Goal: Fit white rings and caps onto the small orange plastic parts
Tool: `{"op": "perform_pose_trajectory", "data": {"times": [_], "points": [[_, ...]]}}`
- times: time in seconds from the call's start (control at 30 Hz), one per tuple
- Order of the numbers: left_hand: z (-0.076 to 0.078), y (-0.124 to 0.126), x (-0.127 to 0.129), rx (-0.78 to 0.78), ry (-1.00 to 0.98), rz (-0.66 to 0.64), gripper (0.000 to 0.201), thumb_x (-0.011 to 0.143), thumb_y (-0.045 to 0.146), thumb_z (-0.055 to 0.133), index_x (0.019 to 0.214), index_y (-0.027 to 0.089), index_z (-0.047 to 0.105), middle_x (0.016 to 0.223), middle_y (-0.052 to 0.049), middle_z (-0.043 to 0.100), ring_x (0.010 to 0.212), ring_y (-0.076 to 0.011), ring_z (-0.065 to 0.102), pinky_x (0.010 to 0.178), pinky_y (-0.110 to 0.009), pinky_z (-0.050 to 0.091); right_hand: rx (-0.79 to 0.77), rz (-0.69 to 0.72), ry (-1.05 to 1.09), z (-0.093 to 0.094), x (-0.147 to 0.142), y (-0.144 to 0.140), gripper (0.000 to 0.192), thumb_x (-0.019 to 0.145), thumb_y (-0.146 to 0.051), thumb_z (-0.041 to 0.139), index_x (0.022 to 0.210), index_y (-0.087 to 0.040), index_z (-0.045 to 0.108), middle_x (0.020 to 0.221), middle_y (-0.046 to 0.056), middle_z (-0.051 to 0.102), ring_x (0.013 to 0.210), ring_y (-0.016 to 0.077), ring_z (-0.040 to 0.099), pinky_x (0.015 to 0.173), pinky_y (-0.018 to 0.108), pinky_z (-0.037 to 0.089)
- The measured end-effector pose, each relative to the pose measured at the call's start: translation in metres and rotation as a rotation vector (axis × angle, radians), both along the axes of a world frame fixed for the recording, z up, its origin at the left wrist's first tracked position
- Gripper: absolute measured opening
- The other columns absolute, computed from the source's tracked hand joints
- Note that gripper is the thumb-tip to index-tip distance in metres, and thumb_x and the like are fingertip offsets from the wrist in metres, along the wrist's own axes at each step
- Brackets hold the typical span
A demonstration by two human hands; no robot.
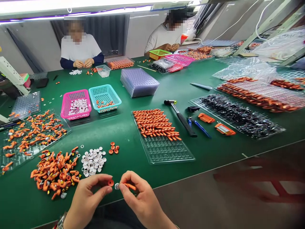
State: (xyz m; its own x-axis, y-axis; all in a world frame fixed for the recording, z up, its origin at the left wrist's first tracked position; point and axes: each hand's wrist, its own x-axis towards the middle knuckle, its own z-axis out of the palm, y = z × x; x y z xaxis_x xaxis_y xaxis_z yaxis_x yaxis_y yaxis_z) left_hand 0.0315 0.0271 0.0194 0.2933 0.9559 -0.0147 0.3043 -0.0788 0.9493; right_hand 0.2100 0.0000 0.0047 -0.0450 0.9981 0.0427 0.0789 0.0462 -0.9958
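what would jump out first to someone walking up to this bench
Near the front edge, the left hand pinches a small orange ring and the right hand an orange piece. Left of them lie an orange parts heap and white discs; a hammer lies mid-table.

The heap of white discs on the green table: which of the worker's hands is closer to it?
Left. The left hand sits just below the white discs, while the right hand lies farther off, below and to their right.

Both hands raised close together, left hand (89, 198) fingers pinched, right hand (140, 198) fingers pinched
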Motion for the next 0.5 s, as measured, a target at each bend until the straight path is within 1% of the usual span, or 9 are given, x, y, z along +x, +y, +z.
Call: {"op": "perform_pose_trajectory", "data": {"times": [0.07, 0.17, 0.27, 0.4, 0.5], "points": [[-0.004, -0.009, -0.004, -0.037, -0.054, 0.051, 0.014, 0.076, 0.020, 0.076, 0.089, 0.024, 0.078, 0.083, -0.002, 0.081, 0.074, -0.0196, 0.076, 0.068, -0.023, 0.061, 0.013, 0.005, -0.043, 0.001, -0.005, -0.001, 0.016, 0.086, -0.026, 0.051, 0.071, -0.019, 0.052, 0.066, -0.002, 0.049, 0.060, 0.0134, 0.046, 0.056, 0.025, 0.038], [-0.007, -0.016, -0.005, 0.011, -0.063, 0.105, 0.012, 0.072, 0.016, 0.077, 0.083, 0.023, 0.078, 0.076, -0.001, 0.079, 0.069, -0.0179, 0.075, 0.065, -0.020, 0.060, 0.042, 0.024, -0.109, 0.001, -0.012, -0.002, 0.018, 0.086, -0.026, 0.051, 0.070, -0.019, 0.053, 0.066, -0.002, 0.048, 0.059, 0.0131, 0.045, 0.055, 0.025, 0.037], [-0.008, -0.018, -0.005, 0.082, -0.037, 0.117, 0.012, 0.072, 0.014, 0.077, 0.079, 0.023, 0.077, 0.072, 0.001, 0.078, 0.066, -0.0161, 0.072, 0.063, -0.018, 0.058, 0.068, 0.043, -0.159, 0.001, -0.016, -0.002, 0.019, 0.087, -0.026, 0.051, 0.071, -0.018, 0.054, 0.067, -0.001, 0.049, 0.059, 0.0134, 0.046, 0.055, 0.025, 0.037], [-0.009, -0.019, -0.006, 0.141, -0.020, 0.121, 0.016, 0.073, 0.010, 0.075, 0.082, 0.024, 0.076, 0.073, 0.003, 0.077, 0.066, -0.0137, 0.072, 0.063, -0.015, 0.057, 0.057, 0.080, -0.189, 0.000, -0.019, -0.002, 0.017, 0.087, -0.024, 0.050, 0.072, -0.018, 0.055, 0.069, 0.001, 0.053, 0.062, 0.0143, 0.049, 0.057, 0.026, 0.038], [-0.009, -0.021, -0.007, 0.187, -0.014, 0.118, 0.018, 0.074, 0.009, 0.073, 0.083, 0.025, 0.075, 0.074, 0.004, 0.077, 0.065, -0.0125, 0.071, 0.063, -0.014, 0.056, 0.050, 0.077, -0.205, -0.001, -0.019, -0.002, 0.017, 0.086, -0.023, 0.049, 0.071, -0.018, 0.054, 0.069, 0.000, 0.052, 0.062, 0.0145, 0.049, 0.057, 0.026, 0.038]]}}
